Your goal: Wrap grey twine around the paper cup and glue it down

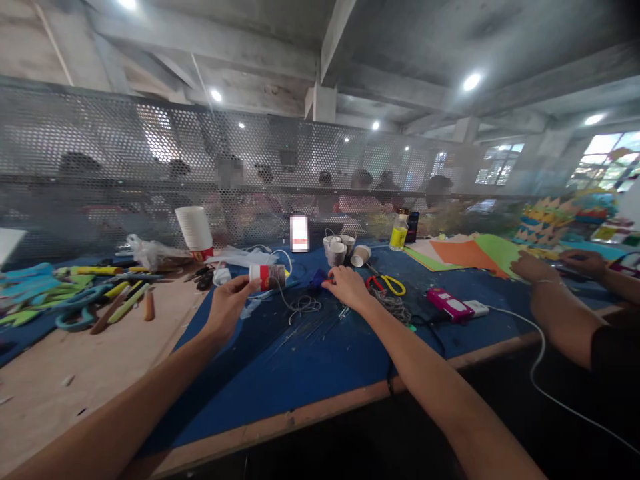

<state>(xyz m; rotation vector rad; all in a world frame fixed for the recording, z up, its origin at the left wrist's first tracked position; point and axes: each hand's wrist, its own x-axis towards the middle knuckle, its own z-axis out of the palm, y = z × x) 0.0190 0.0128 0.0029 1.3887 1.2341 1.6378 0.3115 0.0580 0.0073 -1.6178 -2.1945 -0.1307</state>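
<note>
My left hand [227, 308] is raised over the blue mat [320, 360] and pinches a small paper cup [267, 275] with a red and white band, held on its side. My right hand [347, 288] rests on the mat, fingers curled and pressed onto a small dark blue piece [318, 280]; what exactly it grips is unclear. A tangle of grey cord [303, 307] lies between my hands. Yellow-handled scissors [387, 284] lie just right of my right hand.
A stack of white cups [195, 231], small cups [345, 251], a yellow bottle [399, 233], a pink box [447, 303] with a white cable, and orange and green paper [470, 255] lie around. Foam cutouts and tools [75, 293] fill the left. A co-worker's hands [550, 267] work at right. A mesh screen stands behind.
</note>
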